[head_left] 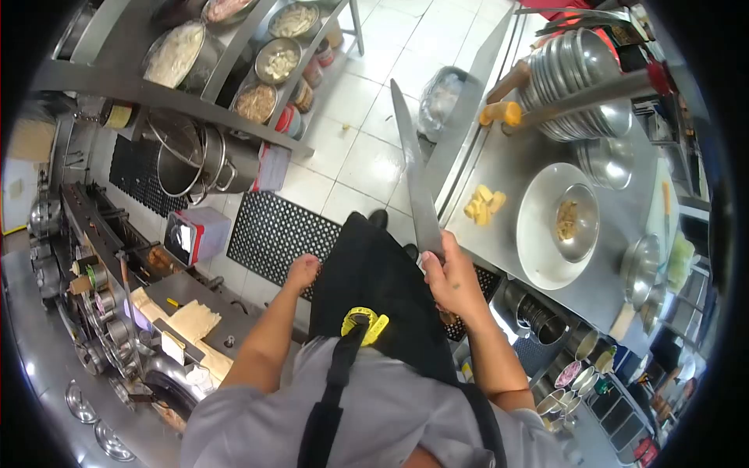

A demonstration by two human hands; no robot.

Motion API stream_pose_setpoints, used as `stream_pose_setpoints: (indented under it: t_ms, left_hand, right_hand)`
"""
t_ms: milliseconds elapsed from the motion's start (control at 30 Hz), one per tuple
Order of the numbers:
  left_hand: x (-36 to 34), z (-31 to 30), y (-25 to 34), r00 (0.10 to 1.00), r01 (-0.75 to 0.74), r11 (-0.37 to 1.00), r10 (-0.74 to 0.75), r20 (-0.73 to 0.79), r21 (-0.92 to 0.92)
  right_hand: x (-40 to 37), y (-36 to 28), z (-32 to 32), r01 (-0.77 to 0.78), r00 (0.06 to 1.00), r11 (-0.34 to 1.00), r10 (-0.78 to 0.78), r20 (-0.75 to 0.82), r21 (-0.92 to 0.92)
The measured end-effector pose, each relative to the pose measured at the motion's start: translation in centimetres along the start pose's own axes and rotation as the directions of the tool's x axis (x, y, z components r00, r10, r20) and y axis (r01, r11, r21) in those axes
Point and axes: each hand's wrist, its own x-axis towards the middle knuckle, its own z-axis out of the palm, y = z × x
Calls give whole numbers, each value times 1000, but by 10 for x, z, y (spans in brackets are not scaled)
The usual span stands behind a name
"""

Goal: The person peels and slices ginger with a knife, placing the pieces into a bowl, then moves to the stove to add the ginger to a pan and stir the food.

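My right hand (pixel 454 282) is wrapped around the handle of a large kitchen knife (pixel 416 171). Its long blade points forward, away from my body, over the tiled floor beside the steel table. My left hand (pixel 303 272) hangs low beside my black apron (pixel 374 288), fingers curled in, with nothing visible in it. On the steel table, right of the knife, lie several yellow cut pieces (pixel 484 205). Next to them is a wide white bowl (pixel 535 234), with a metal bowl (pixel 587 234) inside it holding brownish pieces (pixel 566 220).
Stacked metal bowls (pixel 569 82) stand at the table's far end, near a yellow-ended handle (pixel 499 114). A plastic-wrapped tub (pixel 445 101) is beside the table. Left are shelves with filled bowls (pixel 277 61), a big pot (pixel 183 168) and a cooking line (pixel 101 265). Black mats (pixel 277 234) cover some floor.
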Motion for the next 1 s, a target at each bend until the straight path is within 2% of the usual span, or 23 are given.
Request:
stream_pose_setpoints:
  t_ms: [67, 167, 200, 267, 300, 333, 367, 433, 467, 500, 567, 667, 733, 933, 1000]
  left_hand:
    - [10, -13, -1, 995, 104, 990, -102, 16, -94]
    - [46, -27, -15, 984, 172, 978, -177, -30, -117]
    - [43, -43, 19, 965, 262, 942, -260, 36, -208]
    - [91, -53, -2, 987, 157, 982, -160, -21, -101]
    - [115, -59, -16, 993, 110, 993, -111, -39, -43]
    - [136, -68, -22, 1000, 17, 999, -16, -11, 50]
    - [146, -74, -21, 1000, -11, 998, 13, -28, 67]
    - [174, -83, 14, 992, -95, 991, 102, -73, 99]
    - [176, -87, 46, 938, -275, 893, 330, -104, 357]
    - [187, -82, 59, 960, -240, 916, 272, -59, 321]
    - [198, -72, 80, 906, -381, 792, 423, 21, 477]
    - [213, -55, 81, 850, -451, 668, 523, 57, 592]
    - [210, -46, 65, 894, -392, 695, 443, 71, 602]
    - [216, -50, 46, 951, -296, 755, 288, 110, 585]
    - [218, -48, 43, 965, -259, 756, 236, 118, 601]
  right_hand:
    - [14, -22, 9, -125, 992, 992, 124, 35, 26]
    - [43, -24, 43, -217, 975, 944, 201, 90, 248]
    - [61, -5, 64, -159, 987, 905, 138, 81, 394]
    - [106, -3, 83, -421, 906, 851, 381, 182, 314]
    - [129, 0, 94, -549, 834, 792, 501, 231, 267]
    - [153, 19, 114, -492, 866, 860, 467, 180, 136]
    - [175, 47, 141, -403, 914, 913, 397, 87, 59]
    - [229, 97, 191, -204, 977, 971, 194, -91, -125]
    - [259, 107, 206, -239, 971, 957, 233, -56, -164]
    - [294, 117, 220, -268, 963, 942, 269, -21, -203]
    - [351, 138, 253, -302, 946, 920, 322, 42, -250]
    - [440, 170, 300, -322, 921, 893, 373, 117, -315]
    - [491, 185, 326, -351, 874, 843, 451, 181, -406]
    - [579, 230, 385, -291, 870, 836, 433, 234, -466]
    - [596, 240, 398, -279, 889, 836, 411, 204, -472]
